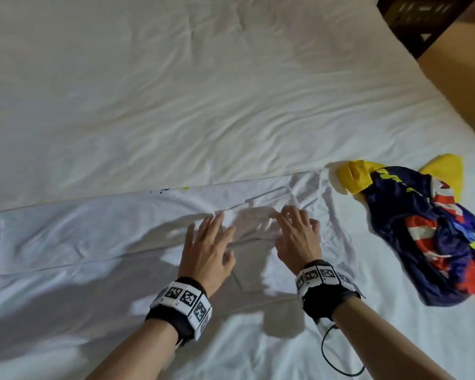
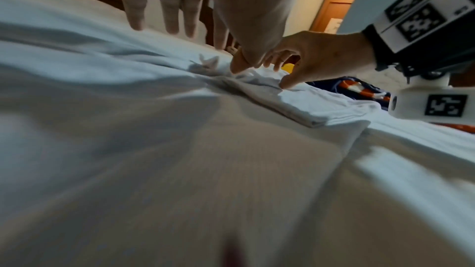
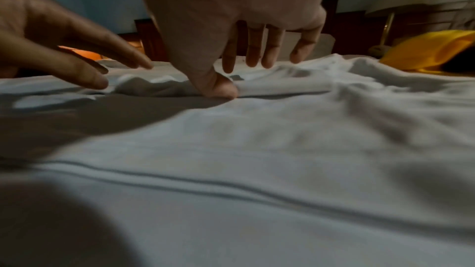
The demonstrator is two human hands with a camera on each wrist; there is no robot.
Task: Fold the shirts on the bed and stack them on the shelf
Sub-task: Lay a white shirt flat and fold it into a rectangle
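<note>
Your left hand [image 1: 206, 250] was down on the white shirt [image 1: 93, 237], fingers spread and mostly straight, gripping nothing. Your right hand [image 1: 298, 239] sat just beside it, palm down over the same shirt, fingers loosely bent with the tips on the cloth, and it clutched nothing either. From the right wrist view your thumb tip [image 3: 218, 88] pressed on the fabric next to a small rumpled ridge, while the other fingertips [image 3: 253, 60] hovered at or just touching the cloth; I couldn't tell which. From the left wrist view your left fingertips [image 2: 170, 25] hung right at the fabric, and your right hand [image 2: 316, 60] showed beyond them with its thumb touching a fold.

The white shirt lay stretched sideways across the near part of the bed [image 1: 203, 91], partly folded, with a long straight edge running from the left side toward the right. A folded flap lay under and between your two hands, its doubled edge plain in the left wrist view.

Off to your right, near the bed's edge, a second shirt [image 1: 428, 237] lay in a crumpled heap, dark blue with red, white and yellow, apart from the white one. Both wrists wore black bands [image 1: 327, 292] with black-and-white square markers. A lamp [image 3: 395, 1] stood beyond the bed in the right wrist view.
</note>
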